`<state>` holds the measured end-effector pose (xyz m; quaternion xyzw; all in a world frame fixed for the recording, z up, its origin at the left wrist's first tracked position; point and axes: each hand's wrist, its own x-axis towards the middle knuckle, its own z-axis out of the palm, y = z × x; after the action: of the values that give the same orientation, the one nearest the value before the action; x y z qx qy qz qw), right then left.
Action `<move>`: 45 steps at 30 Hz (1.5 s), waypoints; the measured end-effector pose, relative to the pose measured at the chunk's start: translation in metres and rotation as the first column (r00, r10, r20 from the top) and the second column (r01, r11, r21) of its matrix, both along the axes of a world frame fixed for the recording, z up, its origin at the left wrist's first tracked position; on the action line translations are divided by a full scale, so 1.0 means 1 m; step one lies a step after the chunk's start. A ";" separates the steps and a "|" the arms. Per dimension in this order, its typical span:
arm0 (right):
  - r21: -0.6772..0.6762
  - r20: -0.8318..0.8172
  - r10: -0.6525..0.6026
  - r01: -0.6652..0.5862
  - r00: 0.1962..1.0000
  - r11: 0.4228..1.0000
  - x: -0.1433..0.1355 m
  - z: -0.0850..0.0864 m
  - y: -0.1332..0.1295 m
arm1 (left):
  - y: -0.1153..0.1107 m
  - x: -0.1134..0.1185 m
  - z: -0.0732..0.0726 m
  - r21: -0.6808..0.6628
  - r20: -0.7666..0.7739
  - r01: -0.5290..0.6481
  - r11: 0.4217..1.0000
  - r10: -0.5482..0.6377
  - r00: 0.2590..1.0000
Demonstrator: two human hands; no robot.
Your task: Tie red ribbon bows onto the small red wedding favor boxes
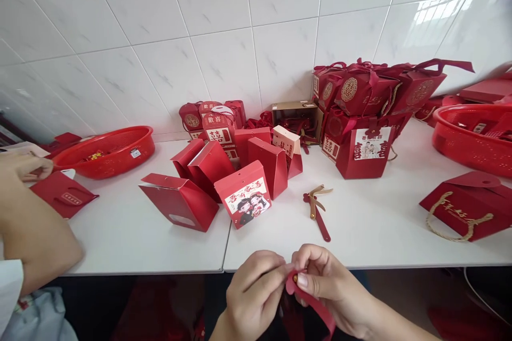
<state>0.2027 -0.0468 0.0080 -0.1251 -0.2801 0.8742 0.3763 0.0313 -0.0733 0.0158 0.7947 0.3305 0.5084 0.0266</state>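
Observation:
In front of the table's near edge, my left hand (256,290) and my right hand (330,290) meet, fingertips pinched together. Between them is a red strap (318,306) with a rounded end and a small gold-coloured stud (295,278). My right thumb presses beside the stud, and the strap trails down below my right hand. The left fingertips hold the strap's rounded end. On the table just beyond lie loose red and gold straps (318,210), fastened or crossed at one end. A red box with a cartoon couple (248,200) stands past my left hand.
Several red gift boxes (180,202) stand mid-table. Stacked boxes with ribbons (362,144) and an open carton (298,114) sit by the tiled wall. Red baskets (108,154) are at both sides. A rope-handled box (468,208) lies right. A co-worker's arm (36,218) reaches in at left.

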 end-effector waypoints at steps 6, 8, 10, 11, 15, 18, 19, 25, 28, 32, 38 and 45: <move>0.194 0.072 -0.267 0.249 0.961 0.949 -0.015 -0.002 0.000 | -0.003 0.011 -0.009 0.013 0.082 -0.206 0.978 0.204 0.975; 0.298 0.098 -0.370 0.327 0.924 0.897 -0.019 -0.004 0.002 | -0.003 0.015 -0.009 -0.029 0.113 -0.236 0.971 0.238 0.965; 0.362 0.113 -0.439 0.375 0.891 0.853 -0.020 -0.006 0.005 | 0.001 0.012 -0.006 -0.042 0.075 -0.239 0.970 0.242 0.967; 0.377 0.113 -0.454 0.385 0.884 0.842 -0.019 -0.006 0.007 | 0.005 0.007 -0.003 -0.036 0.052 -0.260 0.965 0.261 0.964; 0.365 0.087 -0.423 0.366 0.902 0.856 -0.011 0.000 0.013 | 0.036 -0.029 0.017 -0.013 0.196 -0.546 0.838 0.538 0.820; 0.411 0.086 -0.409 0.342 0.908 0.845 -0.003 0.007 0.019 | 0.068 -0.054 0.033 -0.170 0.260 -0.563 0.809 0.588 0.766; 0.442 0.094 -0.417 0.337 0.904 0.831 0.000 0.008 0.021 | 0.076 -0.059 0.037 -0.266 0.253 -0.491 0.829 0.552 0.795; 0.685 0.203 -0.658 0.376 0.725 0.625 0.006 0.013 0.039 | 0.083 -0.052 0.044 -0.463 0.292 -0.213 0.860 0.375 0.880; 0.776 0.237 -0.734 0.331 0.637 0.537 0.004 0.015 0.046 | 0.064 -0.038 0.040 -0.459 0.251 -0.159 0.874 0.299 0.920; 0.840 0.184 -0.779 0.315 0.600 0.441 -0.004 0.017 0.046 | 0.044 -0.019 0.032 -0.428 0.323 -0.013 0.904 0.166 0.932; 0.879 0.127 -0.816 0.317 0.563 0.355 -0.008 0.017 0.039 | 0.036 -0.007 0.025 -0.491 0.401 0.042 0.870 0.183 0.898; 0.886 0.131 -0.811 0.300 0.571 0.355 -0.006 0.018 0.041 | 0.032 -0.008 0.023 -0.515 0.407 0.093 0.852 0.148 0.901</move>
<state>0.1965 -0.0062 0.0264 -0.2864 -0.6638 0.3779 0.5783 0.0234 -0.0413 0.0385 0.6194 0.4534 0.5629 0.3065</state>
